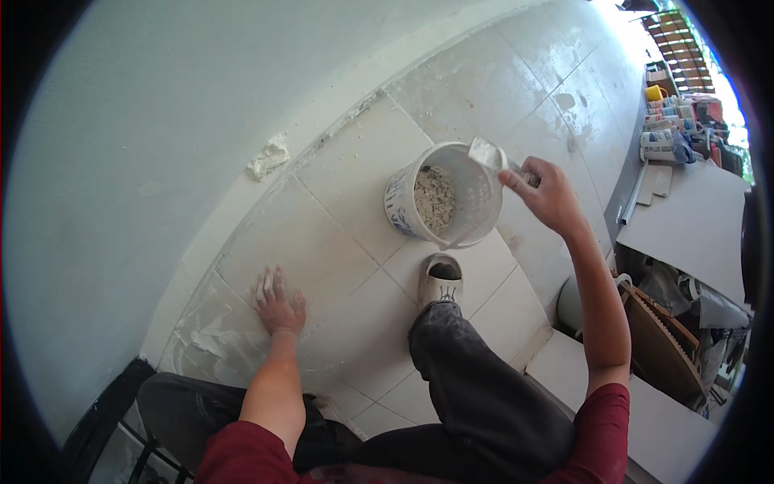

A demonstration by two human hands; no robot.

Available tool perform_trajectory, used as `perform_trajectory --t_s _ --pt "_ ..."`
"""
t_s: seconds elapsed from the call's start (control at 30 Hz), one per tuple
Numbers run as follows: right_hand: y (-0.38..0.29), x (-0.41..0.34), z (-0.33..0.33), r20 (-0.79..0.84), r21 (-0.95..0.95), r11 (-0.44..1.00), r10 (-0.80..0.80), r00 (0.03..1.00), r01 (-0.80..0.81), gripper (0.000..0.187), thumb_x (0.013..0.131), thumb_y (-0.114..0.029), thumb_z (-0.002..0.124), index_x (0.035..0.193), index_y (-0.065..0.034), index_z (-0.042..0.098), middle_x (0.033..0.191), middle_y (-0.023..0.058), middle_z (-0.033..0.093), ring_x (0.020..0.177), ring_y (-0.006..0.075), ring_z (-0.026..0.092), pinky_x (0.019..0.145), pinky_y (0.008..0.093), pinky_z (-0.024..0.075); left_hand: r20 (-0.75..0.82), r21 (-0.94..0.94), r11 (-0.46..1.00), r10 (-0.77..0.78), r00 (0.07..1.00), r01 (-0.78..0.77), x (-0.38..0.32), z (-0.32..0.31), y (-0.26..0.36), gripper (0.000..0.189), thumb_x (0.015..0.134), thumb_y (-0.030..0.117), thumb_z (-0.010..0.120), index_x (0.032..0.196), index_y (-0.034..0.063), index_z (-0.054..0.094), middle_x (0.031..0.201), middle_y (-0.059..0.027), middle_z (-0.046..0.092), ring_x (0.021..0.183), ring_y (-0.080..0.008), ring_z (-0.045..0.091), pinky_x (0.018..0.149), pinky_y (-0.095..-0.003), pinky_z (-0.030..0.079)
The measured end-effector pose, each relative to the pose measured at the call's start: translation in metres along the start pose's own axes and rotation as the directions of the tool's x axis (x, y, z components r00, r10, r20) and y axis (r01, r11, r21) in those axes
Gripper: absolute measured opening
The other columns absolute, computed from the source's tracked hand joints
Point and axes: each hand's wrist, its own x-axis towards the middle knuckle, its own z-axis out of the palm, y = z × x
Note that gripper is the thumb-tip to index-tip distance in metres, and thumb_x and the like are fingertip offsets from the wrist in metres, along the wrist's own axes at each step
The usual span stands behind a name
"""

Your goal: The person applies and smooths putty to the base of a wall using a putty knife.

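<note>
My right hand (547,190) grips the handle of a trowel or scraper (485,153) whose pale, coated blade lies over the far right rim of a white plastic bucket (393,202). Grey-white broken plaster or mortar crumbs (434,199) cover the bucket's bottom. The bucket stands on the tiled floor (338,254) just beyond my shoe. With dusty fingers spread, my left hand (279,305) is low over or on the tiles near the wall; contact cannot be told, and it holds nothing. A whitish lump of plaster (268,158) sits at the wall's foot.
A pale wall (139,151) curves along the left. My shoe (441,278) is close below the bucket. At right are large white boards (689,224), a container with a blue-marked label (658,146), a yellow cup (655,93) and a brown board (659,351) among clutter.
</note>
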Motion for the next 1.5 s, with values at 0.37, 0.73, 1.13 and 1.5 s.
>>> perform_trajectory --t_s 0.37,0.73,1.13,1.5 --pt "-0.003 -0.038 -0.062 0.058 -0.537 0.834 0.182 0.982 -0.123 0.054 0.087 -0.048 0.074 0.105 0.001 0.064 0.094 0.0235 0.071 0.093 0.0418 0.068 0.084 0.0503 0.052 0.04 -0.057 0.997 -0.04 0.998 0.042 0.01 -0.012 0.013 0.079 0.086 0.038 0.064 0.157 0.0178 0.034 0.161 -0.0104 0.034 0.151 -0.0317 0.028 0.125 -0.0546 0.019" --pt "-0.055 -0.041 -0.062 -0.013 -0.144 0.99 -0.01 1.0 0.008 0.034 0.097 -0.03 0.061 0.112 0.0001 0.056 0.094 0.0248 0.07 0.092 0.0427 0.068 0.084 0.0516 0.0518 0.046 -0.055 0.998 -0.042 0.998 0.044 0.001 -0.019 0.012 0.077 0.088 0.037 0.057 0.158 0.0142 0.034 0.161 -0.0135 0.035 0.15 -0.0343 0.03 0.124 -0.0563 0.019" --pt "-0.023 0.033 0.003 0.131 -0.267 0.909 -0.296 0.946 0.321 0.031 0.1 -0.032 0.059 0.11 -0.0024 0.06 0.098 0.0178 0.068 0.101 0.0363 0.066 0.093 0.0496 0.0483 0.041 0.005 1.0 -0.028 0.999 0.028 0.006 -0.015 0.014 0.079 0.088 0.036 0.057 0.159 0.0149 0.031 0.163 -0.0118 0.031 0.151 -0.0331 0.028 0.124 -0.0559 0.019" --pt "0.047 0.162 0.042 0.139 -0.468 0.883 0.032 0.99 0.037 0.03 0.102 -0.033 0.052 0.114 -0.007 0.06 0.109 0.0163 0.072 0.111 0.0333 0.066 0.097 0.0585 0.038 0.06 -0.022 0.998 -0.051 0.997 0.053 0.005 -0.012 0.009 0.08 0.086 0.039 0.057 0.159 0.0148 0.033 0.162 -0.0121 0.033 0.15 -0.0337 0.029 0.124 -0.0562 0.019"
